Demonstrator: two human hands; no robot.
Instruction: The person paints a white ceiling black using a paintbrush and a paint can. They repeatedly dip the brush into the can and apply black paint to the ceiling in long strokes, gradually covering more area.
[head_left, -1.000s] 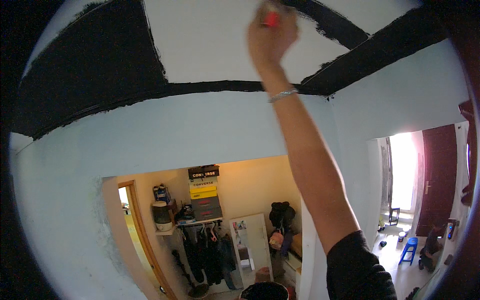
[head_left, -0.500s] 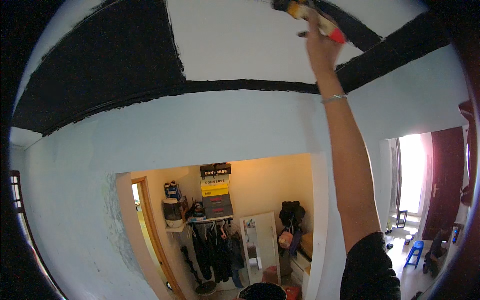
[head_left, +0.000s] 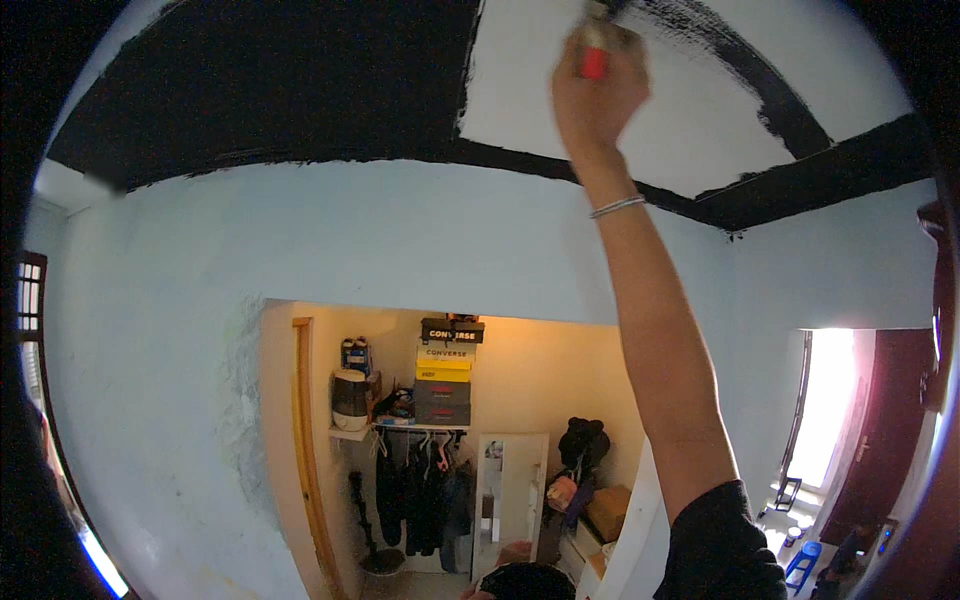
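My right hand (head_left: 608,105) is raised to the ceiling, fingers closed around a paintbrush (head_left: 593,62) with a red-ended handle. Motion blurs the brush, and its bristle end lies near the top edge of the view. Close to it, a band of black paint (head_left: 745,60) streaks across the white ceiling panel (head_left: 680,130), with rough, patchy edges. At the bottom edge appears the top of a round container (head_left: 525,582), dark inside with a pale rim. A skin-coloured sliver shows at its left side; whether my left hand grips it there is hidden.
A large black ceiling area (head_left: 300,80) lies to the left, above a pale blue wall (head_left: 400,230). Through an opening below stand stacked shoe boxes (head_left: 443,390), hanging clothes (head_left: 425,500) and a mirror (head_left: 510,500). A blue stool (head_left: 802,565) is at the lower right.
My right hand and the paintbrush have moved left across the ceiling, the handle turning more upright. The view has shifted, showing more of the black band and the ceiling corner at right.
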